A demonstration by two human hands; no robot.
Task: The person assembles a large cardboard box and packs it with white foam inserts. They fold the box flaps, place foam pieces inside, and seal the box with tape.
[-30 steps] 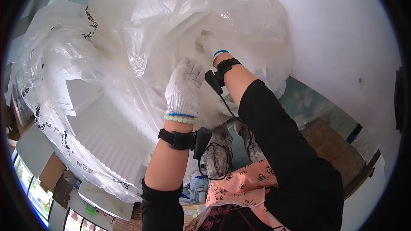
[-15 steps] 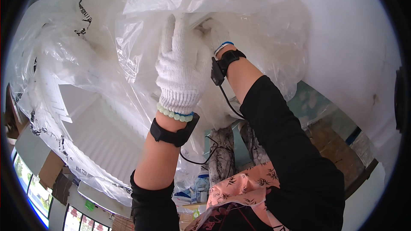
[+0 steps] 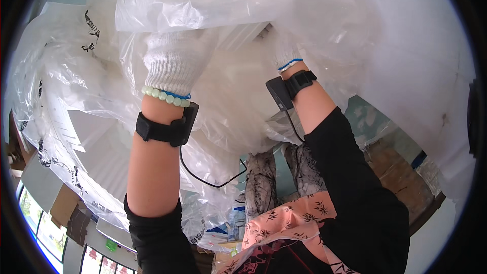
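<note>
My left hand (image 3: 177, 56), in a white knit glove, reaches under the edge of a clear plastic bag (image 3: 167, 15). The film hides its fingers, so their grip cannot be made out. Inside the same plastic, my right hand (image 3: 284, 48), gloved too, is beside a white ribbed stack (image 3: 243, 36). Its fingers are mostly veiled by the film, and whether they grip the stack's edge is unclear. The two hands are apart, with the stack's visible corner between them.
At the left, another plastic bag (image 3: 56, 66) with black printing surrounds more white ribbed pieces (image 3: 109, 147). A big white wrapped bulk (image 3: 421, 45) stands at the right. Brown cardboard (image 3: 395, 172) lies at the lower right. Cables (image 3: 218, 185) hang from my wrist bands.
My left hand has moved left and gone under the plastic edge, its fingers now covered. My right hand has shifted slightly right and down. More of the ribbed stack shows between them.
</note>
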